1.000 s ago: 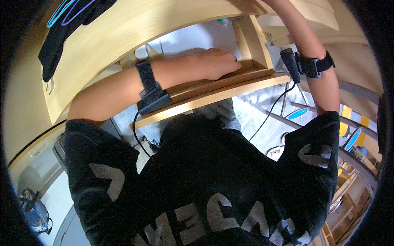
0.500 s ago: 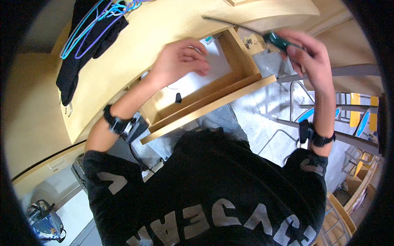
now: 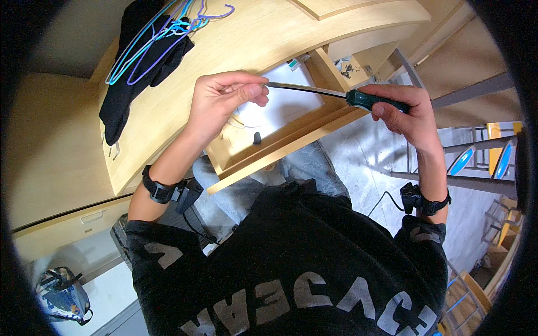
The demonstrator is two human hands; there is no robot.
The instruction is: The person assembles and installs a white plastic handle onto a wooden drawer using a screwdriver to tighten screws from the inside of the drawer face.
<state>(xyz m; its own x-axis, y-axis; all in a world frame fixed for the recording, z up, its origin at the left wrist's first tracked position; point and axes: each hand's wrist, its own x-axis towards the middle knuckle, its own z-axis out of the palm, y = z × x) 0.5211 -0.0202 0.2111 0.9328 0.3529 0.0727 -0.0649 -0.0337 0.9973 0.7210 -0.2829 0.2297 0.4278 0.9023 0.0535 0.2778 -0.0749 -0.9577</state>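
Landmark: the open wooden drawer (image 3: 263, 140), pulled out of the pale wood cabinet (image 3: 185, 84); every place below is told from it.
Tool: a screwdriver (image 3: 336, 94) with a dark green handle and a long thin shaft, held level in the air above the drawer's far end, clear of the wood.
Right hand (image 3: 406, 112): grip clenched around the green handle, over the drawer's right corner.
Left hand (image 3: 221, 101): fingertips pinched on the shaft's tip, above the drawer's left wall; whether a small screw sits between the fingertips is too small to tell.
Inside the drawer: a white sheet or lining (image 3: 269, 109) over the bottom and one small dark piece (image 3: 256, 137) lying loose near the front board.
Beyond the drawer: a scatter of small metal fittings (image 3: 347, 66) on the wood past its right far corner.
Left of the drawer: a black garment (image 3: 131, 78) with blue and purple hangers (image 3: 162, 33) lies on the cabinet top.
Done, as I judge: the drawer is open and the tool is in hand.
Left, as I judge: the tip touches no screw or fitting yet, so any driving work on the drawer is still to come.
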